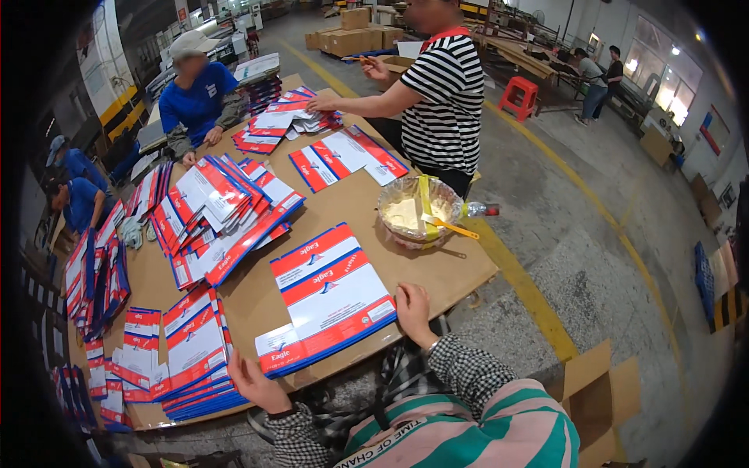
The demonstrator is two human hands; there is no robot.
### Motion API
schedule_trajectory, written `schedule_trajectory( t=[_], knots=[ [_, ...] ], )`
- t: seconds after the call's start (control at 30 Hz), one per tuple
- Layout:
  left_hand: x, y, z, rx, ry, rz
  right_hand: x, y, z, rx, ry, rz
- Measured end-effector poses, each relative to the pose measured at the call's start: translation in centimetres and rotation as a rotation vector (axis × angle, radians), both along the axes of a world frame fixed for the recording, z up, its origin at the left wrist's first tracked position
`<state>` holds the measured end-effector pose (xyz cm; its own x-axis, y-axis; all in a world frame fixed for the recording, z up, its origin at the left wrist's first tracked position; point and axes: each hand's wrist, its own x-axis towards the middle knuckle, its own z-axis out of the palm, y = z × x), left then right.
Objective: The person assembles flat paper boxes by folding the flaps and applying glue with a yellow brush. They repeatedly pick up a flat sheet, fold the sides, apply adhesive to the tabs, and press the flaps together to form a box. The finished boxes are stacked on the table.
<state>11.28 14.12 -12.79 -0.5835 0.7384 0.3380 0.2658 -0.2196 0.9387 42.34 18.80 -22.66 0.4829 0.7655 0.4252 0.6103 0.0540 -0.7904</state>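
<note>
Flat on the table in front of me lies a neat stack of printed card blanks [331, 285] in red, white and blue. My left hand [261, 388] is beside the stack's lower left corner, its fingers stretched out and apart. At the stack's right edge rests my right hand [415, 313], fingers loosely bent against the blanks' side and gripping nothing that shows. Left of my left hand sits another pile of blanks [191, 347]. Beyond the right hand stands a plastic-lined bowl [402, 214] of pale paste, with a yellow-handled brush [452, 227] across its rim.
A heap of blanks [222, 210] spreads over the cardboard-topped table [445, 273]. A co-worker in stripes [445, 101] holds a brush at the far side; another in blue [195, 101] stands left. A bottle [477, 209] lies by the bowl. An opened carton [597, 390] stands right.
</note>
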Motion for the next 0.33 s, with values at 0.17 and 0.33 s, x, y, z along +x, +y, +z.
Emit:
schedule_trajectory(
  t=[0.17, 0.33],
  knots=[
    [5.1, 1.6, 12.8, 0.236, 0.258, -0.254, 0.1, 0.1, 0.3, 0.001, -0.041, 0.012],
    [7.9, 0.1, 20.0, 0.484, 0.233, -0.805, -0.2, -0.1, 0.3, -0.01, -0.053, -0.004]
  ],
)
